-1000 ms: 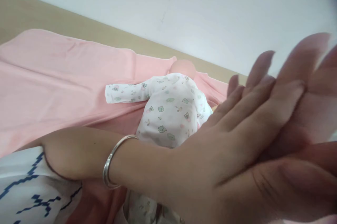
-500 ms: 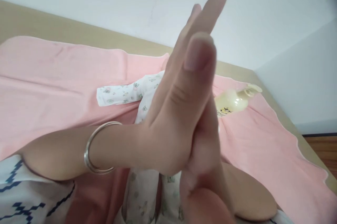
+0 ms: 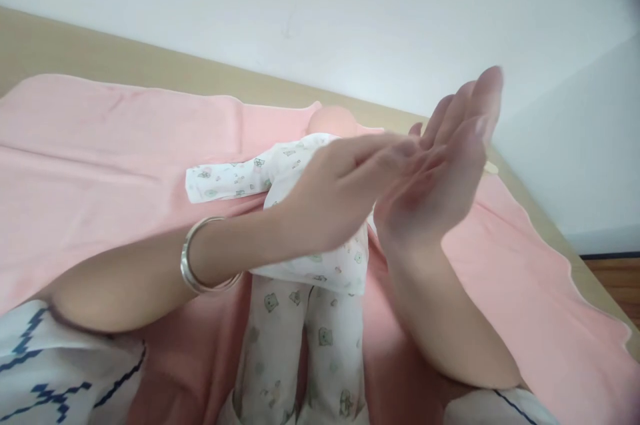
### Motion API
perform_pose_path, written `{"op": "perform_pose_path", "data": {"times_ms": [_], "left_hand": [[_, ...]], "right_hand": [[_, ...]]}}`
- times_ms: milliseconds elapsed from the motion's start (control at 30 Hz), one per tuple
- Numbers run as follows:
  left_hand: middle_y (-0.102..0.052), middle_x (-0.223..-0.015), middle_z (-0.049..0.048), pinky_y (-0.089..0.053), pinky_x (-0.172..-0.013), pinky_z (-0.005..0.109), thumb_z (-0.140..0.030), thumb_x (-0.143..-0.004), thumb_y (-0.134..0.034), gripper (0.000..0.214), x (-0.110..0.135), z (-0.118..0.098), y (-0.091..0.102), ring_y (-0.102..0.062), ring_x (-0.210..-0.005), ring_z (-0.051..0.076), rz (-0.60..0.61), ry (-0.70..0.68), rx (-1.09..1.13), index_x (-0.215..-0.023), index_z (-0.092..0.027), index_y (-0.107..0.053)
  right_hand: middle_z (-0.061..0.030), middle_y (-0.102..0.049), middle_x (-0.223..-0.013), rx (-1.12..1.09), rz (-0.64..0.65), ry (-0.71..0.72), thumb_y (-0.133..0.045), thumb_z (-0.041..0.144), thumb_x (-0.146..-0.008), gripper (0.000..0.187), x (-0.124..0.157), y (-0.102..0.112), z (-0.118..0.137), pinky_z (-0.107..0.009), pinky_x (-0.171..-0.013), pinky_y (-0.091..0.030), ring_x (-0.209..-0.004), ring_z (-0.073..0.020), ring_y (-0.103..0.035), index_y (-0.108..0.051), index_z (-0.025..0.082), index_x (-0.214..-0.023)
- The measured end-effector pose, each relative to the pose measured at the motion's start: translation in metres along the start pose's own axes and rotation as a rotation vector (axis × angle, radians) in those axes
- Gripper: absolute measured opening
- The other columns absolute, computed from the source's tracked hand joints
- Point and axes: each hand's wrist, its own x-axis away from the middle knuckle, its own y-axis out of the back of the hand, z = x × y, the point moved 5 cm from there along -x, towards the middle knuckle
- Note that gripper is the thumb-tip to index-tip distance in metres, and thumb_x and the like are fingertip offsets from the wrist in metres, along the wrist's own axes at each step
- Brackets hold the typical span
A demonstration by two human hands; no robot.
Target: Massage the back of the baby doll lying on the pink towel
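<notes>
My left hand (image 3: 345,185), with a silver bangle (image 3: 187,262) on its wrist, lies with extended fingers across the palm of my right hand (image 3: 435,178). The right palm is turned up and to the left, its fingers stretched out. No object shows between the palms. Beneath them a baby-size, doll-like figure lies in a white printed top (image 3: 320,272) and matching trousers (image 3: 275,325). Its smooth round head (image 3: 333,120) shows past my left hand; its left-side sleeve (image 3: 225,182) is spread out. My hands and forearms cover part of its torso and the other sleeve.
A pink blanket (image 3: 120,138) lies under the figure on a beige surface (image 3: 150,58) against a white wall (image 3: 200,5). Only the pale pump top (image 3: 491,167) of a bottle shows behind my right hand. Brown wood (image 3: 617,285) appears at the far right.
My palms were pressed upright together in the middle. Now both hands are farther right and lower, the left tilted across the opened right palm. The figure's torso and head are uncovered; the bottle is mostly hidden.
</notes>
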Motion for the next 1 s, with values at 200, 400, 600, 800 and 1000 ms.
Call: {"op": "perform_pose_path", "data": {"times_ms": [200,400,600,800,1000], "left_hand": [[-0.079,-0.106,0.0023,-0.064,-0.1,0.042,-0.019,-0.098,-0.045,0.026,-0.033,0.071,0.01,-0.074,-0.107,0.023,-0.199,0.142,-0.197,-0.092,-0.021,-0.071],[-0.068,-0.14,0.0094,-0.042,-0.132,0.053,-0.012,-0.09,-0.044,0.024,-0.031,0.098,0.003,-0.053,-0.147,0.028,-0.317,0.079,-0.391,-0.09,-0.021,-0.067],[-0.075,-0.125,0.0041,-0.05,-0.127,0.049,-0.01,-0.09,-0.041,0.031,-0.026,0.103,0.006,-0.065,-0.131,0.024,-0.285,0.083,-0.39,-0.094,-0.023,-0.069],[-0.076,-0.131,0.001,-0.052,-0.124,0.043,-0.012,-0.093,-0.041,0.039,-0.01,0.102,0.015,-0.067,-0.13,0.021,-0.166,-0.05,-0.408,-0.108,-0.023,-0.074],[-0.064,-0.153,0.0061,-0.039,-0.135,0.05,-0.031,-0.101,-0.045,0.04,0.01,0.123,0.031,-0.055,-0.15,0.023,-0.197,-0.021,-0.474,-0.131,-0.023,-0.069]], "right_hand": [[-0.0111,-0.066,-0.139,-0.154,-0.262,-0.035,-0.031,0.024,-0.107,0.04,0.001,-0.044,-0.03,-0.049,-0.11,-0.059,-0.134,-0.0236,-0.064,-0.06,0.024,-0.135],[-0.0054,-0.076,-0.109,-0.186,-0.054,-0.082,-0.038,0.015,-0.089,0.035,0.0,-0.065,-0.041,-0.041,-0.095,-0.061,-0.102,-0.0207,-0.071,-0.068,0.026,-0.104],[-0.0077,-0.075,-0.119,-0.162,0.117,-0.191,-0.04,0.018,-0.088,0.038,0.0,-0.078,-0.047,-0.047,-0.097,-0.06,-0.11,-0.0249,-0.07,-0.066,0.025,-0.115],[-0.0087,-0.073,-0.135,-0.108,0.261,-0.003,-0.042,0.021,-0.093,0.044,0.01,-0.07,-0.047,-0.05,-0.112,-0.056,-0.126,-0.0251,-0.066,-0.066,0.023,-0.13],[-0.01,-0.048,-0.166,-0.04,0.451,0.127,-0.033,0.041,-0.108,0.054,0.02,-0.066,-0.064,-0.059,-0.135,-0.03,-0.162,-0.0252,-0.036,-0.054,0.021,-0.153]]}}
